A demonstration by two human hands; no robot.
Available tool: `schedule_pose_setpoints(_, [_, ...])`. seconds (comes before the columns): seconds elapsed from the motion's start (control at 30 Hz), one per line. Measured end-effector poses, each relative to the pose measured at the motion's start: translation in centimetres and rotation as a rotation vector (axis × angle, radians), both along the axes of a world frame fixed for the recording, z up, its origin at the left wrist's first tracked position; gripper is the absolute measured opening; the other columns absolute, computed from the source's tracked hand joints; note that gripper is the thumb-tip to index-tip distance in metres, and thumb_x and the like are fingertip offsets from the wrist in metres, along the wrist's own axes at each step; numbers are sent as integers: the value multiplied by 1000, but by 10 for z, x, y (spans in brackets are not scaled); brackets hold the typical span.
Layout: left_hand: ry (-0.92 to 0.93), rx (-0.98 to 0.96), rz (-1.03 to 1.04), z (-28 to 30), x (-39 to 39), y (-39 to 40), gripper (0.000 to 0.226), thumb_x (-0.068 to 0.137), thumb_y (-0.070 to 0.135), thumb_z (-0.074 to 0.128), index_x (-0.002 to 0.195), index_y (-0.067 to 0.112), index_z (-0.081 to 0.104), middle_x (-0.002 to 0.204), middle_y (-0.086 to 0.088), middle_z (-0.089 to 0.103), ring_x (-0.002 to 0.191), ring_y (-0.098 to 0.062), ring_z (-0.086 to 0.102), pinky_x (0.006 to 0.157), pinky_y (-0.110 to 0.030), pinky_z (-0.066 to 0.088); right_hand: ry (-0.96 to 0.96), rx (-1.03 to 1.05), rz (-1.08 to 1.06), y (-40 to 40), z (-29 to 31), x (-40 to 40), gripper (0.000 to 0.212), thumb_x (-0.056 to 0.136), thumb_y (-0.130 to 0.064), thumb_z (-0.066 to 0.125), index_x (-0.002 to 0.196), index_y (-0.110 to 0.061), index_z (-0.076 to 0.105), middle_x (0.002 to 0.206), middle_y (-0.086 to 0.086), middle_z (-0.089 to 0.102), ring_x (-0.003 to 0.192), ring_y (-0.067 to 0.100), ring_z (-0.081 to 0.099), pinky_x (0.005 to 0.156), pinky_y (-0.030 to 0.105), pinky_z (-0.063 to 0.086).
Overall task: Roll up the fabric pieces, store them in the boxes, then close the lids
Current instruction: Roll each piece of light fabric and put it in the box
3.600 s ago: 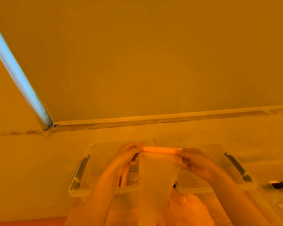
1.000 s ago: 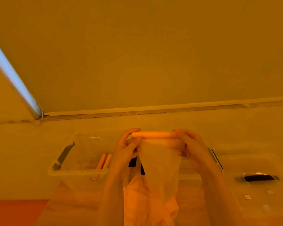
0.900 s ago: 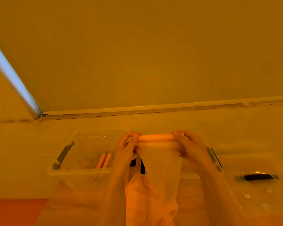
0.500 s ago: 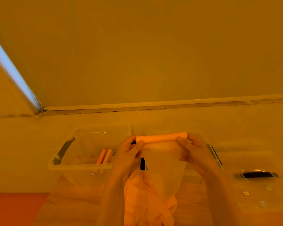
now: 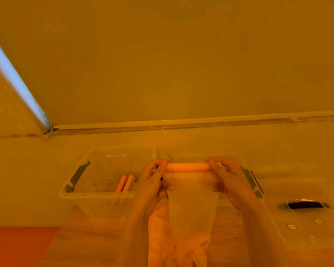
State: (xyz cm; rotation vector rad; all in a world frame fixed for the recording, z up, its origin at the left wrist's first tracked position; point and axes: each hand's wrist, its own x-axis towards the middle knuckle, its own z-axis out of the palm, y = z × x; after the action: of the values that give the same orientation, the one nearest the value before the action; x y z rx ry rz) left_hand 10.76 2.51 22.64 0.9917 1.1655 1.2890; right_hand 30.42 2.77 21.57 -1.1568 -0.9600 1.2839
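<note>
left hand [image 5: 151,182] and right hand [image 5: 228,180] curl round ends of fabric roll [image 5: 187,167], held level in air above boxes; loose tail [image 5: 191,207] hangs toward 6 o'clock, keeping wrap taut. finished rolls [image 5: 125,183] lie in left box [image 5: 96,194] at 9 o'clock. lid [image 5: 305,214] on tabletop at 3 o'clock, off for loading.

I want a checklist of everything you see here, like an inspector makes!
Surface: pale table; wood shows at the near edge.
Job's things: fabric half rolled, roll on top, tail hanging; two rolls in the left box; a second box behind the hands; a lid lying on the right.
Clutter: a pink fabric heap below the hands.
Grips: left hand and right hand each hold one end of the roll.
Cables: nothing seen.
Surroundings: plain wall; a light strip at left.
</note>
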Motion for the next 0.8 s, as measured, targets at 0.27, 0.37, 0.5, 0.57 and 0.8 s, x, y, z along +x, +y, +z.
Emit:
schedule_pose_setpoints(0.27, [11, -9, 31, -12, -1, 7, 18, 94, 14, 56, 111, 15, 63, 71, -6, 60, 52, -6, 56, 46, -18, 40, 69, -145, 40, 0, -6, 0, 17, 92, -16, 60, 107, -14, 66, 88, 1, 69, 61, 6, 69, 45, 17, 49])
schedule_pose_setpoints(0.37, [49, -30, -3, -15, -5, 8, 22, 94, 15, 56, 112, 8, 65, 73, -4, 62, 58, -5, 57, 48, -15, 43, 72, -149, 53, 2, -8, 2, 15, 92, -15, 59, 106, -15, 66, 90, 2, 69, 64, 8, 69, 45, 18, 49])
schedule_pose_setpoints(0.5, [137, 5, -60, -16, -11, 6, 18, 94, 16, 56, 109, 16, 66, 70, -3, 59, 53, -5, 55, 42, -14, 37, 71, -151, 85, 4, -10, 4, 14, 92, -14, 58, 104, -19, 64, 91, 5, 68, 62, 12, 68, 43, 20, 49])
schedule_pose_setpoints(0.57, [132, 2, -78, -17, -12, 6, 19, 94, 15, 57, 111, 18, 65, 71, -3, 61, 49, -9, 54, 40, -15, 35, 50, -150, 108, 4, -10, 3, 18, 93, -13, 58, 109, -19, 64, 89, 4, 67, 58, 13, 67, 40, 20, 48])
schedule_pose_setpoints(0.8, [63, -24, -66, -19, -14, 5, 22, 96, 14, 54, 110, 26, 65, 80, -6, 65, 58, -13, 56, 40, -17, 32, -31, -145, 108, 4, -12, 0, 21, 94, -12, 57, 110, -21, 66, 98, 6, 65, 69, 17, 62, 46, 23, 48])
